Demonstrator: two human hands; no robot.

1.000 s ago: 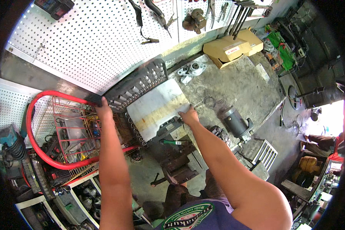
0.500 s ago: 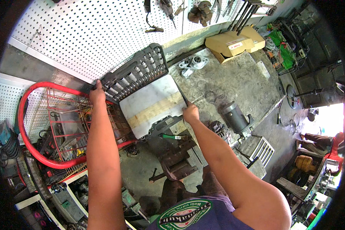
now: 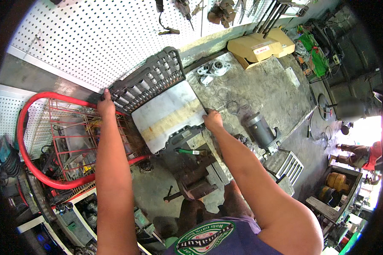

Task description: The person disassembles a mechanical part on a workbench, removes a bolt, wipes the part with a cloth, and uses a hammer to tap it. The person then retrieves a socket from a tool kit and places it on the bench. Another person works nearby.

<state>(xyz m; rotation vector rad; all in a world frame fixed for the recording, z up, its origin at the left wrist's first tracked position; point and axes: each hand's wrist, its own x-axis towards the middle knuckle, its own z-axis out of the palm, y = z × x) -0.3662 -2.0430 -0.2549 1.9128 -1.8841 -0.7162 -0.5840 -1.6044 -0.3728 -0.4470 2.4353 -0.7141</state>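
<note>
A dark grey plastic socket-set case (image 3: 136, 77) lies open against the perforated wall. Rows of silver sockets (image 3: 141, 84) fill its far half. Over the near half rests a whitish foam sheet (image 3: 166, 104) with a yellowed stripe across it, hiding what is beneath. My left hand (image 3: 107, 106) is closed on the far half's left end, thumb pointing up. At the right side of the near half, my right hand (image 3: 212, 120) grips the case edge beside the sheet. Below the case sit a green-handled brush (image 3: 190, 151) and a bench vise (image 3: 200, 178).
A red-rimmed wire basket (image 3: 55, 182) stands left of the case. On the worn bench (image 3: 281, 91) are a metal housing part (image 3: 216, 68), a black cylindrical motor (image 3: 260, 129) and a cardboard box (image 3: 255, 49). Another person in red (image 3: 373, 155) is at the far right.
The case has shifted very slightly to the left with both hands still on it. The person at the far right has changed position a little.
</note>
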